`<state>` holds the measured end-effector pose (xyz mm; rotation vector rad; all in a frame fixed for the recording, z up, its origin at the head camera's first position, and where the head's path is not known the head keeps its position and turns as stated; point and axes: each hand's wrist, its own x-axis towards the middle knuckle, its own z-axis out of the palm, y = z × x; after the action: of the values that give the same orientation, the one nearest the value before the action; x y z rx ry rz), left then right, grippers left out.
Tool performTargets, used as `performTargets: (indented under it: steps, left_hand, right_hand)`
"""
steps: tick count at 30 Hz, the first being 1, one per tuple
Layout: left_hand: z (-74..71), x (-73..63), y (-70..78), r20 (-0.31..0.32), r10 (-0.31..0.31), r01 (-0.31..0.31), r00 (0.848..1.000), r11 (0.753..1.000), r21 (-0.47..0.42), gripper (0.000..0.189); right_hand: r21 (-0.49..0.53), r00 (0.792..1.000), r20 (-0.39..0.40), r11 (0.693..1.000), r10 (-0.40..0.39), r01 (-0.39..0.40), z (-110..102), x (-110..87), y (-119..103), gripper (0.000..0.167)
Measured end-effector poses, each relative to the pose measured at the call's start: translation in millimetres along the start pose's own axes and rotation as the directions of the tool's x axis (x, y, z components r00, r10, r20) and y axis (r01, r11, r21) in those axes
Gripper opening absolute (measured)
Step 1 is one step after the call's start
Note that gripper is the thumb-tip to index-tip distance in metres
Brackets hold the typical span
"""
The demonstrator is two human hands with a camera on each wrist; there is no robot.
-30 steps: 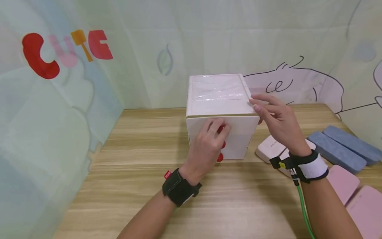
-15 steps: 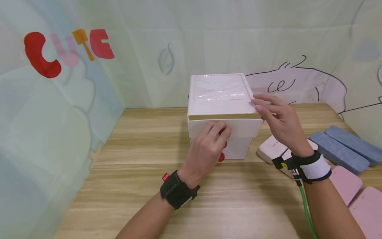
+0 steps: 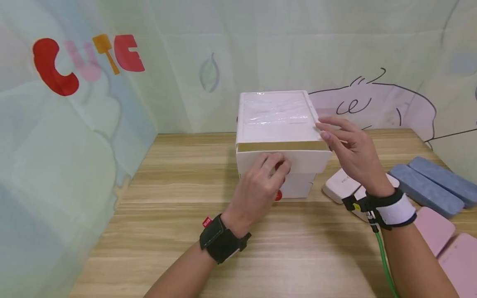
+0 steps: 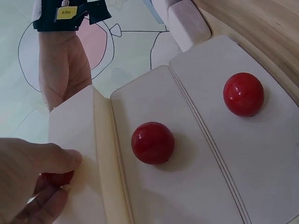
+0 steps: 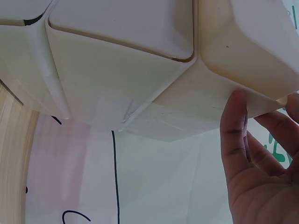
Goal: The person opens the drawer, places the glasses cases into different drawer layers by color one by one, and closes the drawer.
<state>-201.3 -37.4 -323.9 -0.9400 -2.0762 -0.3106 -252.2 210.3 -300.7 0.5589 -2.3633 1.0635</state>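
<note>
A small white drawer cabinet (image 3: 277, 114) stands on the table, with clear tape across its top. Its top drawer (image 3: 307, 161) is partly out, showing a narrow gap under the cabinet's top. My left hand (image 3: 257, 186) pinches that drawer's round red knob (image 4: 60, 178), mostly hidden by the fingers. Below it, the middle drawer (image 4: 140, 107) and bottom drawer (image 4: 205, 60) are closed, each with a red knob. My right hand (image 3: 352, 151) touches the cabinet's upper right edge with fairly straight fingers; in the right wrist view a fingertip (image 5: 237, 100) rests against the side wall.
To the right lie white blocks (image 3: 340, 185), blue blocks (image 3: 428, 190) and pink blocks (image 3: 434, 227) on the wooden table (image 3: 179, 178). A green cable (image 3: 384, 256) runs from the right wrist strap. A printed cloth backdrop (image 3: 186, 82) stands behind and at the left.
My left hand has pulled the top drawer out toward me by its knob, widening the gap under the cabinet's top. My right hand stays at the cabinet's right edge.
</note>
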Motion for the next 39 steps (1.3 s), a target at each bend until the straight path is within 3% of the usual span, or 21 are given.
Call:
performTargets:
  steps: [27, 39]
  left_hand:
    - [-6.0, 0.4, 4.7, 0.042, 0.011, -0.012, 0.999, 1.0, 0.016, 0.024]
    - [-7.7, 1.8, 5.3, 0.041, 0.004, -0.004, 0.999, 1.0, 0.019, 0.024]
  right_hand:
    - [-0.018, 1.0, 0.006, 1.0, 0.022, -0.021, 1.2, -3.4, -1.0, 0.034]
    - [0.012, 1.0, -0.001, 1.0, -0.018, 0.018, 0.8, -1.8, -2.2, 0.035]
